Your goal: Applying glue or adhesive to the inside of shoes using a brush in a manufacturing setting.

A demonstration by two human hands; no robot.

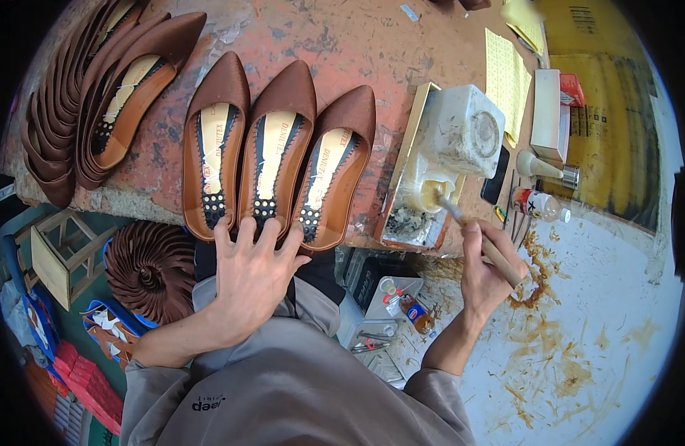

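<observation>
Three brown pointed shoe uppers lie sole-side up side by side on the worn red bench [342, 44]: a left one [217, 141], a middle one [277, 141] and a right one [337, 160]. My left hand [250, 279] rests flat, fingers spread, on their heel ends at the bench edge. My right hand [489, 267] grips a brush [472, 229] by its handle. The brush tip dips into a small glue cup [432, 195], which stands beside a white plastic glue jug [465, 130] on a tray.
More brown uppers [97, 97] are stacked at the left of the bench. A fan of brown pieces [151, 267] lies below the edge, next to a wooden stool [60, 249]. Small bottles [537, 202], a white box [549, 111] and yellow sheets [506, 78] sit at right, above a glue-stained white surface [580, 349].
</observation>
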